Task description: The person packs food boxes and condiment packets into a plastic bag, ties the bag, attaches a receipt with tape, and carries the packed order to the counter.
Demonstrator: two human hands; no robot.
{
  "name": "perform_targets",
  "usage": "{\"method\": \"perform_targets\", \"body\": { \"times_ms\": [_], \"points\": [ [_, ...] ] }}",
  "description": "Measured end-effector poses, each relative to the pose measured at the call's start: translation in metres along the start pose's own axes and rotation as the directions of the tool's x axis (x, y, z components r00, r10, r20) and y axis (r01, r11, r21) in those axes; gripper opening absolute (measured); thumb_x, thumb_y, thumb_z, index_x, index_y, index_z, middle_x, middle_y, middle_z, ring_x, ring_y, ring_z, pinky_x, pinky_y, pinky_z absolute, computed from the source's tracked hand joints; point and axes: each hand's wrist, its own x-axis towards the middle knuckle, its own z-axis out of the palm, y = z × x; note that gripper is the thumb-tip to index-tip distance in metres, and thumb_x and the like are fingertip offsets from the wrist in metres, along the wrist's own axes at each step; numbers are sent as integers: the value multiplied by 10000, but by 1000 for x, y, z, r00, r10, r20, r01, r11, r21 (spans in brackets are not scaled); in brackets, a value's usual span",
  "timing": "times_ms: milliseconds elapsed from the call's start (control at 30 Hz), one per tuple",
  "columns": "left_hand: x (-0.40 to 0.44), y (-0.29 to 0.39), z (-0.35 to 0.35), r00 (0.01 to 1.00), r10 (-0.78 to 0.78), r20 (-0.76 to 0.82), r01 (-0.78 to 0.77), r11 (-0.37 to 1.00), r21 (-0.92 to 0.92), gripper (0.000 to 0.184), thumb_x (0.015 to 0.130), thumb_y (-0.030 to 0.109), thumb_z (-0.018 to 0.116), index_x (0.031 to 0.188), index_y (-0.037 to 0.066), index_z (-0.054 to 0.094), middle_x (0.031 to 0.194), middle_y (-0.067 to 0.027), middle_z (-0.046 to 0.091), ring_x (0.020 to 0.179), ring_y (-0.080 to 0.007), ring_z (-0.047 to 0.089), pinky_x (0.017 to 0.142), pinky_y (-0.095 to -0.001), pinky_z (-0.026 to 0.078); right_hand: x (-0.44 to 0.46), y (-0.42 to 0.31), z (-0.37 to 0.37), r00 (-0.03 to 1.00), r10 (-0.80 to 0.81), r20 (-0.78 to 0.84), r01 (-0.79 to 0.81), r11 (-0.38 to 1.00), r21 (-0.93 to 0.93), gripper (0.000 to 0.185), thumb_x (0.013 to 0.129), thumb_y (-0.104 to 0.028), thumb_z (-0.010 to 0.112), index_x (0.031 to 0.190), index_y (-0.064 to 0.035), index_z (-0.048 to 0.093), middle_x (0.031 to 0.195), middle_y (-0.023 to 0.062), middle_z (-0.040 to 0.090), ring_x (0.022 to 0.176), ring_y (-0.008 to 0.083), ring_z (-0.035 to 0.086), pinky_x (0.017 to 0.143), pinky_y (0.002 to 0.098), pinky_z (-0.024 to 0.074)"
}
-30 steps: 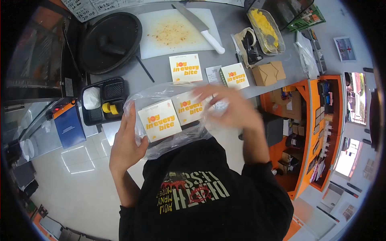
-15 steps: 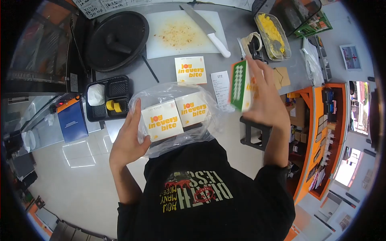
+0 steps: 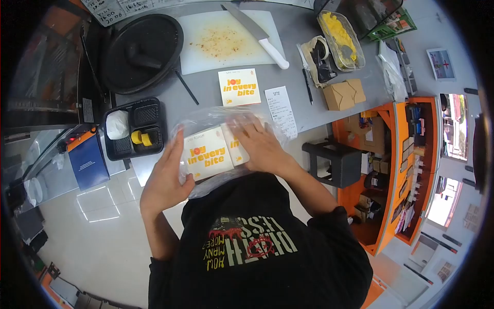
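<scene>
A clear plastic bag point(image 3: 191, 129) sits at the table's front edge with white boxes inside, printed "joy in every bite". The left box point(image 3: 208, 154) lies face up in it. Beside it the right box point(image 3: 236, 147) is partly covered by my right hand point(image 3: 260, 147), whose fingers reach over its top and right side inside the bag mouth. My left hand point(image 3: 167, 177) grips the bag's left side, fingers along the outside and thumb at the left box's lower corner. Another matching box point(image 3: 240, 86) lies on the table behind the bag.
A paper receipt point(image 3: 280, 110) lies right of the bag. Behind are a cutting board point(image 3: 206, 56) with a knife point(image 3: 267, 46), and a stone mortar point(image 3: 159, 41). A black tray point(image 3: 149, 110) stands left; a brown carton point(image 3: 337, 98) and a tub of yellow food point(image 3: 339, 38) are right.
My right hand has moved left and down, bringing the box with a green and orange side from beside the receipt into the bag's right half. My left hand stays on the bag.
</scene>
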Motion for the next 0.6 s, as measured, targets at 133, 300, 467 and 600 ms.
{"method": "perform_targets", "body": {
  "times_ms": [133,300,467,600],
  "points": [
    [-9,-5,-4,1000,-28,-5,28,999,47,928,739,0,648,1569,-12,231,1586,-275,316,1467,-428,326,1196,-395,296,-18,-2,-20,990,-4,-142,-15,992,-128,1121,629,-258,916,1557,-96,309,1563,216,337,1468,413,295,1100,525,411],
    [-17,13,-3,995,-83,45,82,996,25,908,736,-24,646,1561,0,266,1568,-271,349,1453,-434,349,1172,-397,338,-55,-6,-73,992,96,85,-68,956,-285,1034,673,-325,890,1520,-58,362,1484,235,444,1231,419,562,967,454,512],
    [-21,33,-19,996,-87,-18,87,996,-19,907,730,-44,640,1559,6,274,1554,-265,379,1409,-451,412,1137,-414,385,-54,-17,-140,882,-283,378,293,956,32,829,772,-261,835,1447,8,437,1379,218,551,1069,348,675,785,410,586],
    [-21,43,-29,996,-76,-46,76,997,1,930,708,-61,657,1558,-12,281,1537,-283,403,1415,-447,413,1136,-407,380,-9,28,-179,783,-616,87,500,705,503,735,787,-196,817,1423,-56,478,1365,167,573,1039,276,676,841,393,570]
  ]
}}
